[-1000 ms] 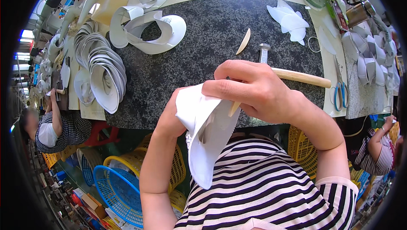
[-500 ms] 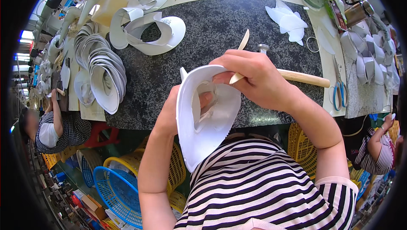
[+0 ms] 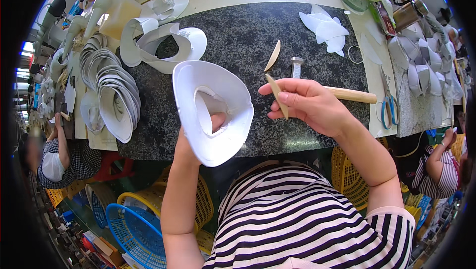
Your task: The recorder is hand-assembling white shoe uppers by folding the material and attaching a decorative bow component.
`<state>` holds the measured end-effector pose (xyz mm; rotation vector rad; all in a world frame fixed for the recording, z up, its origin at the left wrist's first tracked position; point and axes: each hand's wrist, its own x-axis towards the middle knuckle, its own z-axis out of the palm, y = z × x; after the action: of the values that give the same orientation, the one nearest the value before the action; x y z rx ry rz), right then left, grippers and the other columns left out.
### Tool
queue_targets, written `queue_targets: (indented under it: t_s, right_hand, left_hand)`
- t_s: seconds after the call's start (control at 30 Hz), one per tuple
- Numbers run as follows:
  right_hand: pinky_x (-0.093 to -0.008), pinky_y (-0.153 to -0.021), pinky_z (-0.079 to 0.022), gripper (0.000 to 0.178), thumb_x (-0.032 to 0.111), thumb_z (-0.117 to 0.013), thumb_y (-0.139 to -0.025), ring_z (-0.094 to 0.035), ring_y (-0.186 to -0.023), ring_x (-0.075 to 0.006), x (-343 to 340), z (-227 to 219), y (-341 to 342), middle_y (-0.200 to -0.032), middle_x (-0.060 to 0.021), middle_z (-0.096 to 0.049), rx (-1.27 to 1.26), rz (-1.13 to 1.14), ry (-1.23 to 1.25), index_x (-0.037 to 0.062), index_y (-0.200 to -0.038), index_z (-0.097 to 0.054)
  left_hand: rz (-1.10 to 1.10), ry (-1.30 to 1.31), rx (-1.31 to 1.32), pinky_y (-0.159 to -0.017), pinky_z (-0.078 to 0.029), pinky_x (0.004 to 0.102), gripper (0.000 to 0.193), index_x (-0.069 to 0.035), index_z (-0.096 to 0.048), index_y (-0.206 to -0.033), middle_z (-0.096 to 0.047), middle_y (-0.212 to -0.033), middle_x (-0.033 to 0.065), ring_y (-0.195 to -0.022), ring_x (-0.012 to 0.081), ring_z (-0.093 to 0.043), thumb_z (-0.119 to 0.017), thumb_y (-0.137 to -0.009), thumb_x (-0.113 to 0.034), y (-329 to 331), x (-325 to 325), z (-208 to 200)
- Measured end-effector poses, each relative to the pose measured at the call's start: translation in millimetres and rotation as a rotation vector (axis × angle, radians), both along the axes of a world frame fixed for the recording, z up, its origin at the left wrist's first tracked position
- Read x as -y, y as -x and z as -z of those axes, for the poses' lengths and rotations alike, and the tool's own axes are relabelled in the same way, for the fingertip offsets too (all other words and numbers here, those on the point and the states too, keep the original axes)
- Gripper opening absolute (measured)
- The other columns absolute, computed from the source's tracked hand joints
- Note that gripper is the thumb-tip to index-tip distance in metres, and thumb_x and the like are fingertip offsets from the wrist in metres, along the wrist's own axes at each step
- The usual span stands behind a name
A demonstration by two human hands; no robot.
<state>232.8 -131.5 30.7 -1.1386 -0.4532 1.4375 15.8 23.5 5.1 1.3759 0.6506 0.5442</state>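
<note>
Stretching widest, a speckled dark slab [image 3: 223, 33] backs a white flared piece [image 3: 235, 98], which the left hand [image 3: 217, 121], mostly hidden, holds up near the slab's front edge. A hammer [image 3: 352, 95] lies on the slab, partly behind the right hand [image 3: 315, 104], which pinches a tan strip [image 3: 276, 95] between thumb and fingers.

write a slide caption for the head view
The left hand holds a white curved piece and the right hand a thin pale strip, at a dark speckled board bearing a hammer.
</note>
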Motion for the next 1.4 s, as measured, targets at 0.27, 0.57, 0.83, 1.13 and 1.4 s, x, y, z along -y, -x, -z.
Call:
queue_targets:
  t_s: [0.27, 0.57, 0.83, 1.13, 1.4]
  right_hand:
    - [-0.0202, -0.064, -0.053, 0.025, 0.009, -0.072, -0.094, -0.065, -0.078, -0.0072, -20.7, -0.4, 19.3, -0.095, -0.0049, -0.073, 0.284, 0.012, 0.023, 0.0009, -0.117, -0.071]
    - [-0.0229, -0.072, -0.055, 0.026, 0.006, -0.071, -0.092, -0.065, -0.082, -0.0097, -16.3, 43.1, 5.2, -0.097, -0.0062, -0.07, 0.185, -0.186, -0.092, -0.0004, -0.117, -0.068]
    - [-0.0243, -0.078, -0.055, 0.028, 0.006, -0.071, -0.092, -0.063, -0.086, -0.0116, -18.9, 57.2, 4.7, -0.099, -0.007, -0.067, 0.095, -0.203, -0.043, -0.002, -0.118, -0.065]
    - [-0.0258, -0.085, -0.055, 0.031, 0.006, -0.071, -0.092, -0.062, -0.09, -0.0137, -19.1, 57.3, 5.7, -0.102, -0.008, -0.064, 0.064, -0.208, 0.004, -0.0038, -0.12, -0.061]
    - [-0.0261, -0.089, -0.055, 0.032, 0.006, -0.072, -0.091, -0.063, -0.093, -0.0145, -22.1, 46.4, 8.9, -0.104, -0.0081, -0.065, 0.115, -0.252, 0.005, -0.0031, -0.12, -0.062]
  left_hand:
    - [-0.063, 0.195, -0.201, -0.071, -0.053, 0.0267, 0.018, 0.005, -0.069, -0.112, -0.072, -0.096, 0.0044, -0.081, 0.0079, -0.064, -0.061, -0.098, -0.003, -15.0, 24.7, -12.6]
    - [0.062, 0.1, -0.214, -0.061, -0.044, 0.022, 0.019, 0.004, -0.07, -0.106, -0.067, -0.08, -0.0027, -0.07, 0.001, -0.055, -0.058, -0.097, -0.008, -6.2, 23.1, -1.0]
    - [0.092, 0.092, -0.242, -0.06, -0.043, 0.0239, 0.022, 0.004, -0.071, -0.105, -0.064, -0.073, -0.0016, -0.066, 0.002, -0.05, -0.057, -0.096, -0.01, -7.7, 20.5, 6.1]
    - [0.088, 0.1, -0.224, -0.058, -0.043, 0.0267, 0.022, 0.001, -0.072, -0.105, -0.064, -0.07, 0.0027, -0.063, 0.0041, -0.05, -0.057, -0.094, -0.011, -7.2, 22.2, 6.4]
    - [0.141, 0.042, -0.289, -0.061, -0.039, 0.0202, 0.02, 0.004, -0.071, -0.109, -0.063, -0.083, -0.0059, -0.072, -0.0006, -0.048, -0.056, -0.1, -0.005, -5.4, 26.1, 0.7]
